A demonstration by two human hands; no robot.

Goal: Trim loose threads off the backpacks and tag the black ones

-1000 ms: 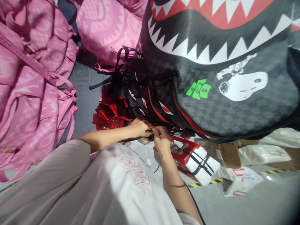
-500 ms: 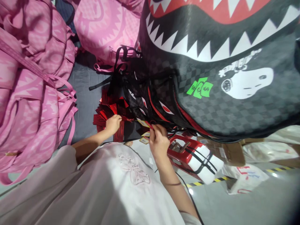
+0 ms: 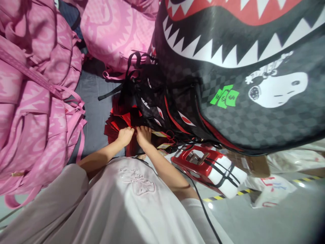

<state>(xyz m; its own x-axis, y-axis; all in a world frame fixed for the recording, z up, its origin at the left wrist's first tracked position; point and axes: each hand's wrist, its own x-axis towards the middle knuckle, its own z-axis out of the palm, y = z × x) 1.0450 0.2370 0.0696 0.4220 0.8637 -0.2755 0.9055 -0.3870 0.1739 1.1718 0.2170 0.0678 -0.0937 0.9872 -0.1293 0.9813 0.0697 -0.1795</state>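
Observation:
My left hand (image 3: 126, 136) is closed in a pinch at the edge of a pile of red tags (image 3: 115, 122); a bit of red tag or cord shows at its fingertips. Almost touching it, my right hand (image 3: 144, 136) has its fingers curled down over the same spot, and what lies under them is hidden. Just right of the hands, yellow-and-white tags (image 3: 164, 145) on red cords hang from a row of black backpacks (image 3: 157, 101) with shark eyes and teeth. The tags lie on a dark grey surface (image 3: 92, 132).
Pink backpacks (image 3: 33, 84) are heaped at the left, with another pink backpack (image 3: 109, 30) behind. A large black checkered backpack (image 3: 248, 115) fills the right. Below it are a red-and-white stool (image 3: 213, 166), a black cable (image 3: 207, 211), cardboard (image 3: 256, 166) and a plastic bag (image 3: 269, 193).
My right hand has let go of the cord of the yellow-and-white tags and moved left to my left hand. The left hand stays by the red tags. The view has shifted slightly.

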